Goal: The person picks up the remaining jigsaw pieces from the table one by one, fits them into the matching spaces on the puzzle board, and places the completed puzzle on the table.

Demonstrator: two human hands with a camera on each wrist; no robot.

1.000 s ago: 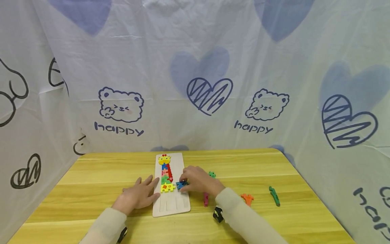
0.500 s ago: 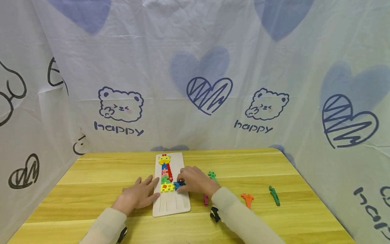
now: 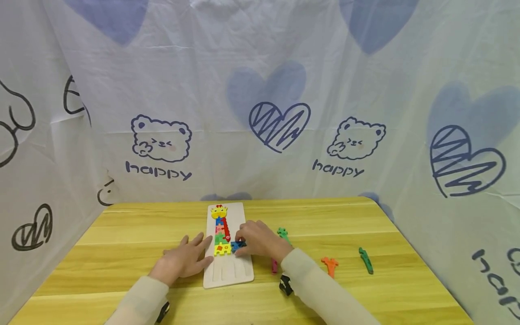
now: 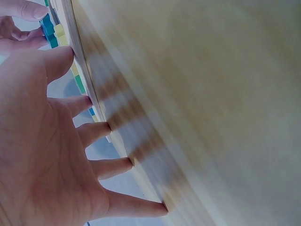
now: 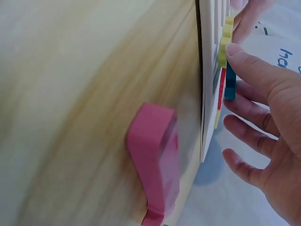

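Note:
A pale wooden puzzle board (image 3: pixel 233 275) holds a partly assembled giraffe: a yellow head (image 3: pixel 219 212), a neck of coloured pieces and a yellow puzzle piece (image 3: pixel 222 249) below them. My right hand (image 3: pixel 262 239) pinches a blue puzzle piece (image 3: pixel 235 246) between thumb and fingers, right beside the yellow one. In the right wrist view the blue piece sits at the thumb tip, over the board, and the other fingers are spread. My left hand (image 3: pixel 183 260) is spread, with its thumb and index finger at the board's left edge and other fingertips on the table.
Right of the board lie a green piece (image 3: pixel 282 233), a pink piece (image 3: pixel 274 266) partly behind the right wrist, an orange piece (image 3: pixel 331 266) and a dark green piece (image 3: pixel 366 261). Empty slots show in the board's lower part. A printed white cloth (image 3: pixel 227 158) surrounds the wooden table (image 3: pixel 162 225).
My right hand has moved slightly left with the blue puzzle piece, bringing it up against the yellow one. The left hand has stayed in place.

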